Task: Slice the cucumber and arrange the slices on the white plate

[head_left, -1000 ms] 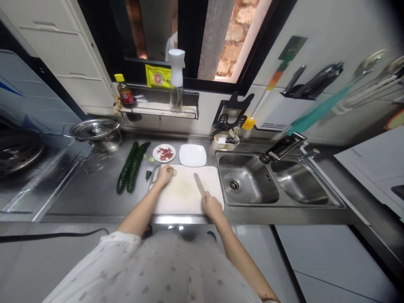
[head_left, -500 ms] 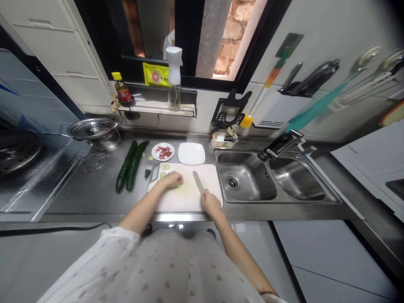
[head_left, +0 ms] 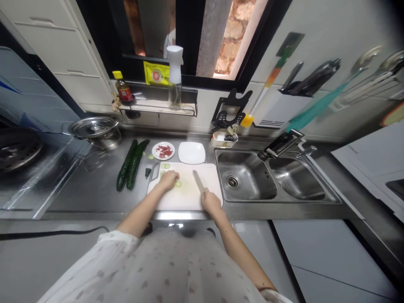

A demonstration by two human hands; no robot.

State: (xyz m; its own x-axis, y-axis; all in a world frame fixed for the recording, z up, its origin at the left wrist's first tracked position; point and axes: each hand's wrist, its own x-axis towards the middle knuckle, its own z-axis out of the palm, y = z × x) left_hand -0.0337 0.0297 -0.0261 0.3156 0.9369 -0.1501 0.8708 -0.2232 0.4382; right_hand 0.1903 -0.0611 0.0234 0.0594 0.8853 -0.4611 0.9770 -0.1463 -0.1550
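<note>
A white cutting board (head_left: 189,201) lies on the steel counter in front of me. My right hand (head_left: 211,202) grips the handle of a knife (head_left: 198,181), its blade pointing away over the board's right half. Over the left half is my left hand (head_left: 169,179), fingers curled; whatever they may hold is too small to make out. Just right of those fingers lies a green slice (head_left: 178,184). More cucumber slices (head_left: 166,166) sit at the board's upper left, some partly behind my left hand. Two whole cucumbers (head_left: 130,165) rest left of the board.
Behind the board stand a small plate of red pieces (head_left: 163,150) and a white square plate (head_left: 191,152). A double sink (head_left: 249,174) is on the right, a lidded steel pot (head_left: 101,132) at the back left. A shelf (head_left: 158,105) holds bottles.
My left hand has shifted slightly left, and the slice beside its fingers now shows fully. My right hand and the knife have stayed in nearly the same place.
</note>
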